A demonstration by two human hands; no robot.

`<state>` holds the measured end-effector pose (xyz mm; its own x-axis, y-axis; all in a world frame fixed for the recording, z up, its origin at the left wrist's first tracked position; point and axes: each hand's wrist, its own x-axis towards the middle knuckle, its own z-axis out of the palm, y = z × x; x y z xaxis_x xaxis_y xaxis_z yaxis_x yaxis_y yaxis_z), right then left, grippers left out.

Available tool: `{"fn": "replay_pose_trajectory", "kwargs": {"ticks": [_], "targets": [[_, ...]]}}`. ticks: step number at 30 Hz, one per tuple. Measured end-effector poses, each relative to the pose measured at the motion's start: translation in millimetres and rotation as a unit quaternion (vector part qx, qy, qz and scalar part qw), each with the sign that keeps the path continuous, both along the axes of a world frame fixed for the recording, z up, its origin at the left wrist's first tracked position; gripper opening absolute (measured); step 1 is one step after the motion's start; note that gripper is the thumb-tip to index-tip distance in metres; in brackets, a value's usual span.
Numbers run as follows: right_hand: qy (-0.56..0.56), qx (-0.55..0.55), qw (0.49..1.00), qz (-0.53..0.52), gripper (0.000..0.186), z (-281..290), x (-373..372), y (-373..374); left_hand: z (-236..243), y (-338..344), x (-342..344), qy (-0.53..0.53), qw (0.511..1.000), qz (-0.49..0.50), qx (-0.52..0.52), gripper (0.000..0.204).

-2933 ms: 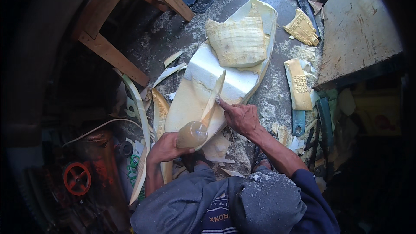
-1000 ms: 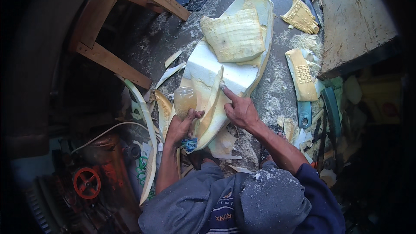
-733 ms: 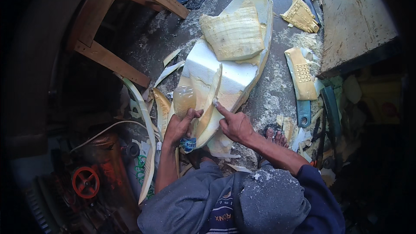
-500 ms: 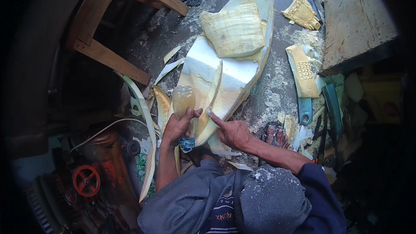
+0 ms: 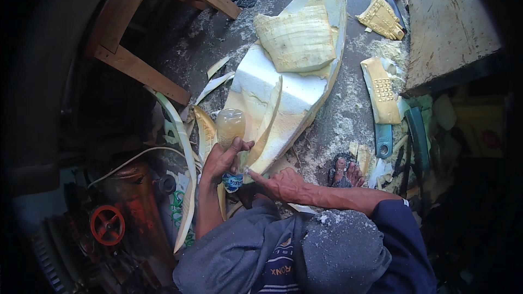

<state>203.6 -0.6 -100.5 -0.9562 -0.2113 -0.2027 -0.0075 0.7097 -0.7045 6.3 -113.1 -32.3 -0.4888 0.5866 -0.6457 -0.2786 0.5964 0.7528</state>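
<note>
My left hand (image 5: pixel 223 160) is wrapped round a clear plastic bottle (image 5: pixel 231 125) with a yellowish content and a blue label (image 5: pixel 233 182) at its near end. Close beside it, my right hand (image 5: pixel 284 185) holds nothing; its index finger stretches out while the others curl. That fingertip, with a pale smear on it, touches or nearly touches the near tip of a large white and cream foam block (image 5: pixel 305 91). A narrow raised strip (image 5: pixel 271 111) runs along the block. On its far part lies a curved, ribbed cream foam piece (image 5: pixel 297 41).
Foam crumbs cover the floor. At right lie a yellow foam piece with a grid of bumps (image 5: pixel 384 92), a teal-handled tool (image 5: pixel 384 141) and another carved piece (image 5: pixel 381 17). A wooden frame (image 5: pixel 141 73) stands at left above a red valve wheel (image 5: pixel 107 225). My foot (image 5: pixel 347 173) is near the block.
My right hand has slid nearer and to the left, from the strip's lower end down to the block's near tip. The left hand still grips the bottle in about the same place.
</note>
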Motion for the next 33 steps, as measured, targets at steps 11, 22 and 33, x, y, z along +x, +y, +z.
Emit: {"fn": "replay_pose_trajectory", "kwargs": {"ticks": [11,22,33], "targets": [[0.087,-0.071,0.992,-0.051,0.062,14.3,-11.1,12.9,0.1,-5.9,-6.1,-0.024,0.968,0.216,0.122,0.059],[-0.043,-0.07,0.918,-0.388,0.074,40.0,-71.6,130.8,4.4,35.8,-1.5,-0.083,0.954,0.175,0.228,0.059],[-0.038,0.101,0.942,-0.317,0.072,48.8,-58.6,113.0,2.7,50.4,12.2,-0.071,0.975,0.117,0.173,0.058]]}}
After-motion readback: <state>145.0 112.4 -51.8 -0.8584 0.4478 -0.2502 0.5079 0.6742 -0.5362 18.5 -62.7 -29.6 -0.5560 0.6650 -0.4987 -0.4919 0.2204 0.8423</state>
